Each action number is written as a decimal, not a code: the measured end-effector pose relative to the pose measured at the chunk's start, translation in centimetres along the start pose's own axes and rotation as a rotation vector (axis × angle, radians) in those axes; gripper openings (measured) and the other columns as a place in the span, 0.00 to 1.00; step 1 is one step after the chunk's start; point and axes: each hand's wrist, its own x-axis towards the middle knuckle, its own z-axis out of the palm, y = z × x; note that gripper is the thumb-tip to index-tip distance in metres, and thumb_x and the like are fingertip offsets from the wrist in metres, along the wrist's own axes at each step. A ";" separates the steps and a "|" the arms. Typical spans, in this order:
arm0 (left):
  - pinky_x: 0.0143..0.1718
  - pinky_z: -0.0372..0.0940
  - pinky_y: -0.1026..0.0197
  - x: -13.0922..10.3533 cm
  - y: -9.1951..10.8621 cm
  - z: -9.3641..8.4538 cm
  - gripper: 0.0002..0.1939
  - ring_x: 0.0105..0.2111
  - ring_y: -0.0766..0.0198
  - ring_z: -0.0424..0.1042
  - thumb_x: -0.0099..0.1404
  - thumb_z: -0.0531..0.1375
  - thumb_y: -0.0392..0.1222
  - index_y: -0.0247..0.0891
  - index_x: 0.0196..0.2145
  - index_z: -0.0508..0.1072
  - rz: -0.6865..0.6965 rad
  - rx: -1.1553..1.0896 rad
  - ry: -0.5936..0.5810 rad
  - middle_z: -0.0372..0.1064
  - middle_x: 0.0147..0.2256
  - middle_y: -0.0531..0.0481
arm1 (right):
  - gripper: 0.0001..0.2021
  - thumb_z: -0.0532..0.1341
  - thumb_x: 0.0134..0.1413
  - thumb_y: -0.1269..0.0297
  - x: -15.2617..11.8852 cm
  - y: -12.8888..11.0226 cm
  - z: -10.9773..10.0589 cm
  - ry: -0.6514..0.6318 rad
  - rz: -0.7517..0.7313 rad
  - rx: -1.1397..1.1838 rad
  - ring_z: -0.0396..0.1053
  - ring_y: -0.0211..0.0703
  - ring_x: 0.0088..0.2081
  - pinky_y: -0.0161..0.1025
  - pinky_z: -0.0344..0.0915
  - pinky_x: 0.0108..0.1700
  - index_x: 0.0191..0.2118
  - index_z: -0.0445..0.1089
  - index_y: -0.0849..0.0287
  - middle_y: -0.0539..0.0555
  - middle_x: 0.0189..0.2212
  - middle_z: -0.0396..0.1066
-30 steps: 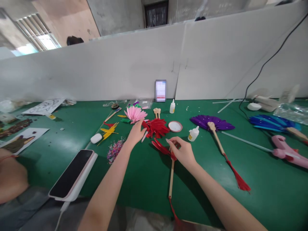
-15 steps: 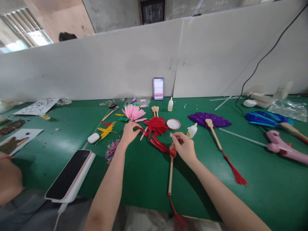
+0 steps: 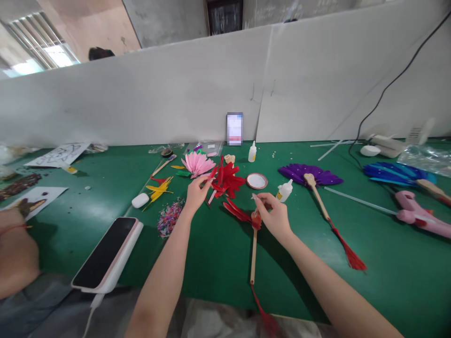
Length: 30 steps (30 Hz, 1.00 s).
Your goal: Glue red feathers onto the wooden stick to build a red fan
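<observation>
At the frame's bottom centre, a red tassel (image 3: pixel 267 323) trails from a wooden fan (image 3: pixel 253 258) with red feathers, lying on the green desk (image 3: pixel 211 270). Beyond its handle, the right hand (image 3: pixel 276 213) pinches a small pale scrap (image 3: pixel 254 197). Near the centre, the left hand (image 3: pixel 196 193) nips a red feather (image 3: pixel 212 173) beside the red pile (image 3: pixel 231 180). Farther back stands a phone (image 3: pixel 234 129).

Fan, flat on the green bench (image 3: pixel 207 267): pale wooden handle (image 3: pixel 253 258) points to the near edge, a few red feathers (image 3: pixel 237 211) splay leftward from its head, red tassel (image 3: pixel 260 313) trails from the lower end. Spiky heap of loose red feathers (image 3: pixel 230 180) just beyond, one feather (image 3: pixel 212 174) pinched in left hand (image 3: pixel 198 193). Small whitish piece (image 3: pixel 254 197), material unclear, between right hand's (image 3: pixel 275 213) fingertips.
</observation>
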 end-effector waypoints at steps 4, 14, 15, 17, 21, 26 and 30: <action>0.29 0.61 0.65 -0.1 0.6 0.1 0.14 0.24 0.66 0.66 0.58 0.56 0.47 0.35 0.34 0.75 -0.117 -0.251 -0.105 0.68 0.20 0.52 | 0.13 0.54 0.53 0.52 -0.1 0.3 0.0 -0.007 -0.008 0.007 0.68 0.42 0.20 0.37 0.65 0.26 0.33 0.65 0.57 0.49 0.17 0.67; 0.17 0.47 0.68 -0.3 1.2 0.1 0.17 0.15 0.74 0.52 0.54 0.59 0.51 0.33 0.31 0.74 -0.238 -0.641 -0.190 0.57 0.14 0.56 | 0.24 0.60 0.47 0.52 3.6 -2.9 1.9 -0.085 -0.071 -0.034 0.68 0.39 0.21 0.35 0.64 0.25 0.49 0.63 0.58 0.49 0.23 0.69; 0.17 0.47 0.68 -0.4 1.3 0.1 0.17 0.15 0.74 0.52 0.54 0.60 0.51 0.33 0.30 0.74 -0.230 -0.659 -0.207 0.57 0.14 0.57 | 0.29 0.60 0.46 0.51 4.7 -3.5 2.5 -0.135 -0.082 -0.082 0.67 0.39 0.20 0.35 0.64 0.24 0.53 0.59 0.57 0.48 0.23 0.70; 0.17 0.47 0.68 -0.5 1.4 0.0 0.15 0.15 0.75 0.53 0.53 0.61 0.51 0.33 0.28 0.73 -0.221 -0.700 -0.244 0.56 0.14 0.57 | 0.31 0.61 0.45 0.51 6.8 -4.6 3.6 -0.211 -0.092 -0.153 0.67 0.39 0.20 0.35 0.62 0.24 0.55 0.59 0.58 0.48 0.21 0.70; 0.17 0.48 0.68 -0.5 1.4 -0.4 0.14 0.15 0.75 0.53 0.52 0.61 0.49 0.34 0.25 0.69 -0.234 -0.828 -0.252 0.56 0.14 0.58 | 0.12 0.56 0.50 0.58 9.4 -5.6 5.7 -0.159 -0.162 -0.244 0.68 0.40 0.23 0.36 0.63 0.28 0.28 0.72 0.59 0.51 0.19 0.70; 0.20 0.52 0.67 -0.3 1.1 -0.7 0.12 0.16 0.74 0.55 0.53 0.61 0.47 0.34 0.25 0.66 -0.255 -0.963 -0.215 0.55 0.15 0.58 | 0.15 0.60 0.45 0.60 9.8 -5.1 7.3 -0.198 -0.136 -0.072 0.66 0.36 0.21 0.35 0.65 0.29 0.40 0.70 0.59 0.47 0.21 0.70; 0.19 0.50 0.67 -0.5 1.3 -0.8 0.12 0.15 0.75 0.54 0.54 0.60 0.46 0.34 0.23 0.65 -0.292 -1.008 -0.323 0.53 0.15 0.58 | 0.22 0.58 0.46 0.67 9.7 -4.9 7.7 -0.379 -0.073 0.118 0.63 0.32 0.16 0.32 0.64 0.22 0.51 0.63 0.59 0.45 0.22 0.69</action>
